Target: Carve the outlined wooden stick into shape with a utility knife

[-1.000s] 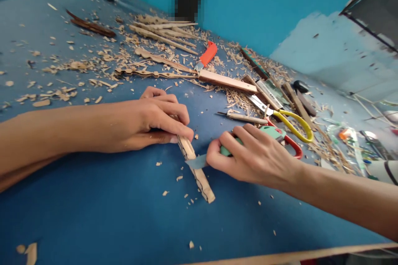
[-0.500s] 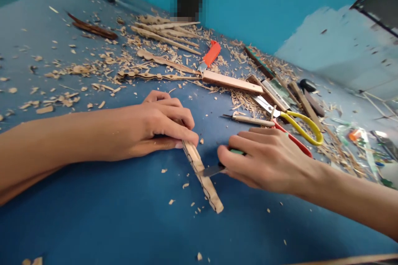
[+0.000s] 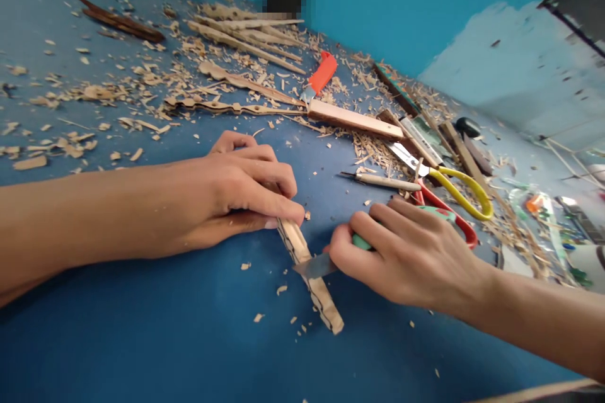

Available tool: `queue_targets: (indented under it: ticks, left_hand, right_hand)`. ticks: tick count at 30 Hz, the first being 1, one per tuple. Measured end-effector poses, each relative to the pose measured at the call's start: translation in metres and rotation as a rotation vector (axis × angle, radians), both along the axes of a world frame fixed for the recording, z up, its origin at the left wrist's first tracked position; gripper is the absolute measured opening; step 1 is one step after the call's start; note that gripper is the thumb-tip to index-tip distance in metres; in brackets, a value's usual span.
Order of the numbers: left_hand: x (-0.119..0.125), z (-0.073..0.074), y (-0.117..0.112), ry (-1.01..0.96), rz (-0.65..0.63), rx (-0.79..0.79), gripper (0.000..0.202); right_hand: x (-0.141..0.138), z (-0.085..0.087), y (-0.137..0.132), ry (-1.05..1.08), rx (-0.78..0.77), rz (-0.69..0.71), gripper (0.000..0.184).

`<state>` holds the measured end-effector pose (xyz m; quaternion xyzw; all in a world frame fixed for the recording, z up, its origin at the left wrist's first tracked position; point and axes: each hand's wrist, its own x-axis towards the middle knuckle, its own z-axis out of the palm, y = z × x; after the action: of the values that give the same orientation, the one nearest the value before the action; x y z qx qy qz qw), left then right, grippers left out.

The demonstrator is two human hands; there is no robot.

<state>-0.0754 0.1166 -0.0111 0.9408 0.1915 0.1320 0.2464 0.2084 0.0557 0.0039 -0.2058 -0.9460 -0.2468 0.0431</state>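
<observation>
Toward the front edge of the table, we had a flat wooden strip lying slantwise, dark wavy lines along its side, its far end pinched by our left hand, fingers bunched close! Our right hand curled its fingers round a green-handled knife, metal blade across pale wood! Beyond, ragged shavings littered the table.

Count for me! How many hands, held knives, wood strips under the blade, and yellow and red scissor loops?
Hands: 2, left hand and right hand
Held knife: 1
Wood strip: 1
Yellow loop: 1
Red loop: 1
Total: 6
</observation>
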Motion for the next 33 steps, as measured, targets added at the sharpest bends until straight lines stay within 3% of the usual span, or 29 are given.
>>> queue_targets:
  ticks: [8, 14, 16, 20, 24, 33]
  left_hand:
    - [0.002, 0.012, -0.004, 0.094, 0.007, -0.006, 0.040]
    - [0.000, 0.004, -0.004, 0.027, 0.007, -0.010, 0.039]
    - [-0.001, 0.000, -0.004, -0.023, 0.021, -0.007, 0.038]
    - [-0.003, -0.002, -0.001, 0.030, 0.007, -0.008, 0.035]
    - [-0.003, -0.002, 0.002, -0.008, 0.001, 0.014, 0.034]
    - [-0.005, -0.009, 0.000, -0.025, 0.021, 0.019, 0.033]
  right_hand:
    - [-0.006, -0.006, -0.018, -0.092, 0.081, -0.150, 0.019]
    - [-0.007, -0.005, -0.025, -0.117, 0.070, -0.283, 0.038]
    - [-0.001, -0.002, -0.020, -0.072, -0.013, -0.250, 0.036]
    - [0.013, 0.012, -0.006, 0.085, -0.332, -0.228, 0.018]
    - [0.014, 0.024, 0.013, 0.167, -0.624, -0.194, 0.048]
    - [-0.008, 0.020, 0.053, 0.007, -0.805, -0.064, 0.056]
